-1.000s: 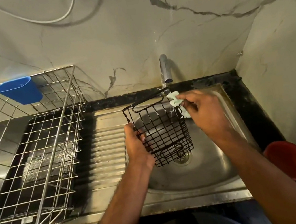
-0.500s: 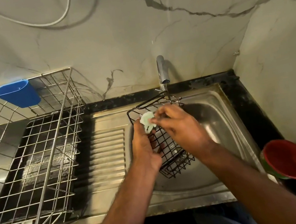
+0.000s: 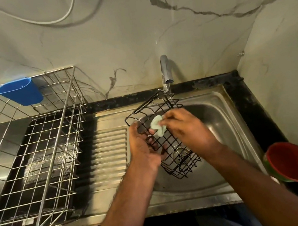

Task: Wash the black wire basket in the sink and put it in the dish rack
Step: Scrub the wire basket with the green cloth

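Marble-look wall, dark worktop (image 3: 255,108), steel sink (image 3: 228,120) set into it with ribbed drainboard on left. Black wire basket (image 3: 178,158) held tilted over the sink bowl, top edge just under the tap (image 3: 165,69), thin stream hitting that edge. Left hand (image 3: 143,148) grip clamped on basket's left side, fingers curled through the wires. Right hand (image 3: 185,126) grip pinched on pale green cloth (image 3: 158,126), pressed to the mesh. Dish rack (image 3: 33,149) well apart to the left, blue cup (image 3: 19,92) hooked on its back rail. Red bowl (image 3: 291,161) on worktop at right. Judged step: scrubbing, not yet rinsed or racked. To do well: keep left hold firm, wipe along each wire and the crossings, turn basket so every face passes under the stream, drain before moving left. Hard to tell: soap on cloth or not, water flow faint, drain only partly seen through mesh, right fingertips hidden behind cloth, rack's near-left corner cut off.
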A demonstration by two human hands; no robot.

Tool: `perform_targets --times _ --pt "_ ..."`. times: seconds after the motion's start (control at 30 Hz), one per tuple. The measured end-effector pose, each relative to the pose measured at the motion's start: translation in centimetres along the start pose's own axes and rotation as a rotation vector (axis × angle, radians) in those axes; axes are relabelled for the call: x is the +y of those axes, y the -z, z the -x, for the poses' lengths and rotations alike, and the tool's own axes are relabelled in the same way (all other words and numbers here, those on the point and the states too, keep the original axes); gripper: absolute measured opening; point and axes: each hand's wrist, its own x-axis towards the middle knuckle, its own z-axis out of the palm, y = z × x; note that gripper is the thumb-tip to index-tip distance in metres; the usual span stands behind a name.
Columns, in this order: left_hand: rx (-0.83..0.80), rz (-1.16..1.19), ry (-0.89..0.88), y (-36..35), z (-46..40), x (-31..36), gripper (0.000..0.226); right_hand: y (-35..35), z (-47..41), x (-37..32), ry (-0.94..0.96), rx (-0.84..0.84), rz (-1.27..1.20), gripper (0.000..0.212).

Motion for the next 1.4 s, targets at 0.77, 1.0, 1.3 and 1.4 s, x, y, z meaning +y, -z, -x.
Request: perform_targets --times 0.77,1.0,1.3,1.4 --pt "0.043 0.271 0.024 2.4 -0.2 1.4 0.045 -1.1 2.2 0.2 -0.010 -0.219 0.038 0.023" --pt "0.020 0.398 0.029 3.6 -0.6 2.0 0.056 0.2 3.4 3.7 -0.449 0.047 -0.009 0.023" --pt "-0.133 0.303 -0.007 2.6 0.4 0.2 0.048 0.5 -0.9 -1.4 -0.205 0.263 0.089 0.027" --pt "-0.185 0.338 -0.027 2.7 0.6 -0.3 0.048 1.2 -1.5 -1.3 -0.155 0.243 0.113 0.028"
